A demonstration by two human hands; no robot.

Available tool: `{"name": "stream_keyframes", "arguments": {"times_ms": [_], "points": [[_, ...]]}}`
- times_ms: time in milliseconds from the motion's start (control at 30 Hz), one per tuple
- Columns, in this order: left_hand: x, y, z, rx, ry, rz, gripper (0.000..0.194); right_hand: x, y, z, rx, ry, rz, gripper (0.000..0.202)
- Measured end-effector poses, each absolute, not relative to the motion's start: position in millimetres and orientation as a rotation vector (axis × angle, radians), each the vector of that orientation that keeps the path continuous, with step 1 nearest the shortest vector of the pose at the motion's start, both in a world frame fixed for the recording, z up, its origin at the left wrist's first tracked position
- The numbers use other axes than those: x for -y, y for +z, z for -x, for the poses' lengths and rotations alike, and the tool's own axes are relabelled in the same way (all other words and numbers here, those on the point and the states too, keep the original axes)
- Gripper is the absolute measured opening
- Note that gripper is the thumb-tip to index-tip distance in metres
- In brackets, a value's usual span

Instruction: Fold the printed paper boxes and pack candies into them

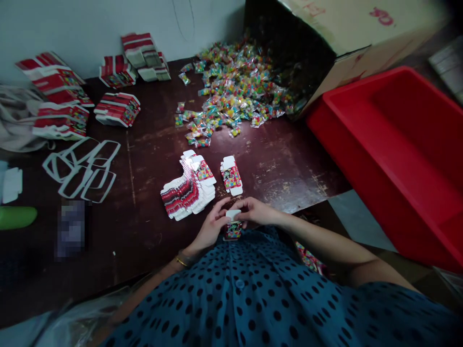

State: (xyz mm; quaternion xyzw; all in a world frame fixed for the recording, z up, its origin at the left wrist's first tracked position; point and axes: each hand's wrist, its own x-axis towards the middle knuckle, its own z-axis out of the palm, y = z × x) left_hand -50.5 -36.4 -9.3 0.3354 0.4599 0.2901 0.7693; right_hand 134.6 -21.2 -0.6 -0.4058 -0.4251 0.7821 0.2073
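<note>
Head view: left hand (211,230) and right hand (257,212) pinch a small patterned carton (233,233) near the shirt (249,274); white flap (233,214) upright, apparently being worked (thin card; calls for light fingers).

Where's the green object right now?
In the head view, the green object lies at the far left edge of the table, below the white card piece.

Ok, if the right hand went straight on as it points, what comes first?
The small box at the fingertips of the right hand, then probably the left hand, though depth is unclear.
</note>
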Motion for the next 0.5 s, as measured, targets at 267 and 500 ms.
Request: {"name": "stream_keyframes", "arguments": {"times_ms": [267,500], "points": [[40,-24,60,-0.777,0.542,-0.369,0.048,21,-17,-126,1.659,1.701,1.216,0.029],[39,-40,76,-0.831,0.456,-0.833,0.050,12,-30,-132,1.649,1.636,1.215,0.023]]}}
